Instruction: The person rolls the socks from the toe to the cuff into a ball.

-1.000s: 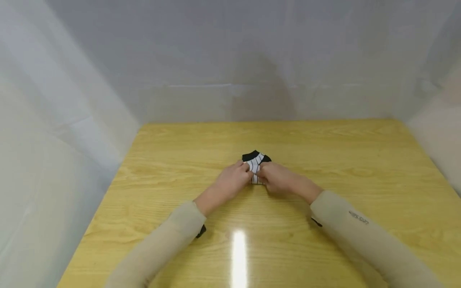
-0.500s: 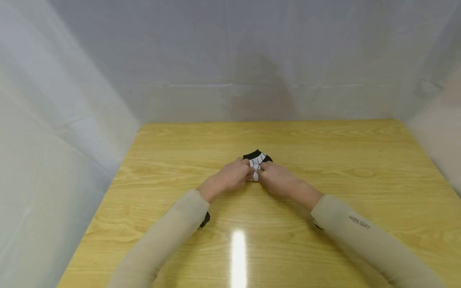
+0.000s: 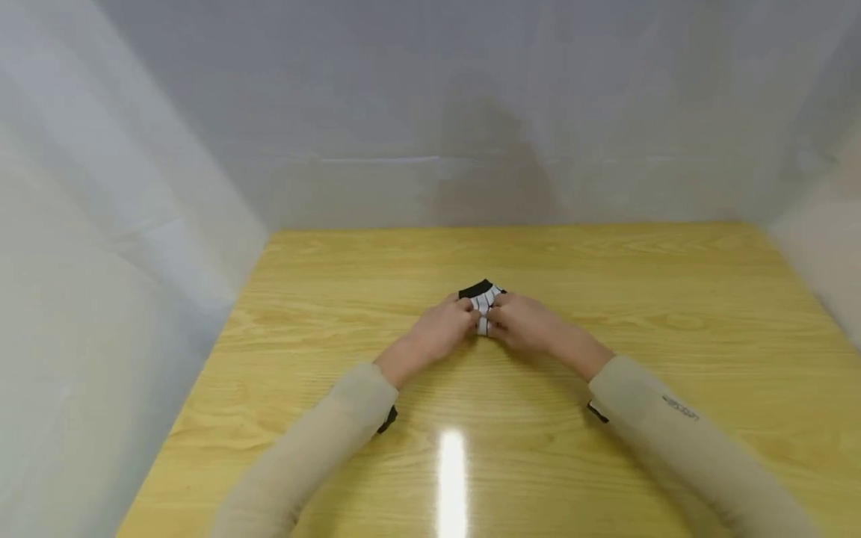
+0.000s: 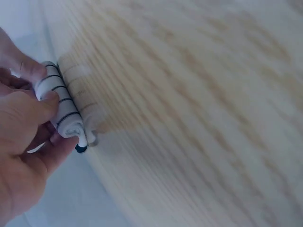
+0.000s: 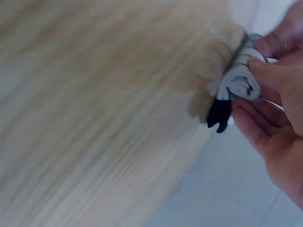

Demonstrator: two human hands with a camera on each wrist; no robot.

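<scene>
- Fingers (image 4: 49,106) of the left hand (image 3: 440,329) are curled round the left end of a rolled striped sock (image 3: 482,306), thumb on top and the others underneath; the left wrist view shows the roll as a tight white cylinder with dark stripes.
- Fingers (image 5: 272,78) of the right hand (image 3: 525,323) grip the right end of the same roll in like manner; the right wrist view shows the spiral end of the roll and a black tip hanging below it.
- Sock position: between the two hands, at the middle of the desk (image 3: 673,299), its black end showing on the far side of the fingertips.
- Change noted: against the pictures from a second and half a second back, less striped fabric shows between the hands, the hands stand closer together, and both have shifted slightly away from the person. The roll reads as tighter and nearer completion, in my judgement.
- Sleeves: beige, with a dark cuff edge at each wrist; both forearms lie low over the desk.
- Containers: none in view on the desk.
- Surroundings: pale translucent sheeting stands on three sides of the desk; a strip of light glare lies on the wood nearer the person.
</scene>
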